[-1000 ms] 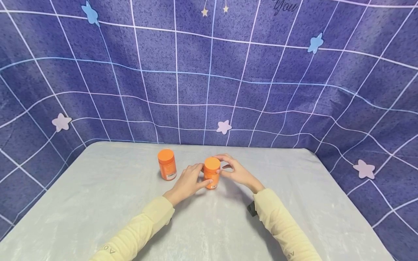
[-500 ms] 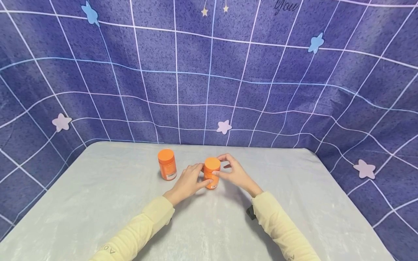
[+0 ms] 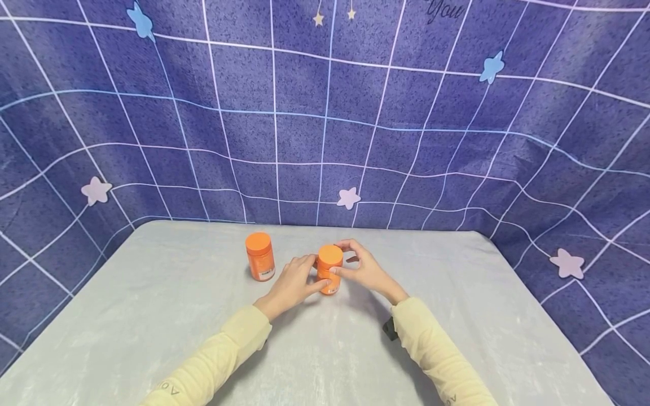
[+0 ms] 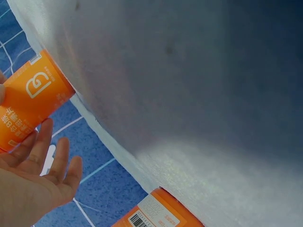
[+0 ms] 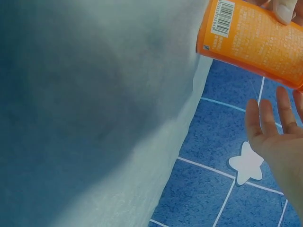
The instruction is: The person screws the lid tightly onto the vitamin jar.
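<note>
An orange plastic jar [image 3: 329, 275] with an orange screw lid [image 3: 330, 255] stands upright on the table between my hands. My left hand [image 3: 290, 283] grips its body, thumb across the front and fingers round the left side, partly hidden. My right hand [image 3: 369, 272] is at the lid, thumb at its front right edge and index finger bent to its far right side. In the right wrist view the right hand's outer fingers [image 5: 267, 116] hang off the jar. A second orange jar [image 3: 261, 265], lid on, stands upright to the left, apart from both hands.
Grey cloth covers the table [image 3: 152, 316]. A blue curtain [image 3: 244, 135] with white grid lines and stars rises behind the table's back edge. Under the right sleeve [image 3: 431, 338] a dark wrist device [image 3: 390, 329] shows.
My right hand has turned slightly at the lid, its thumb moving left to the front and its wrist shifting slightly left and down. The left hand and both jars have stayed in place.
</note>
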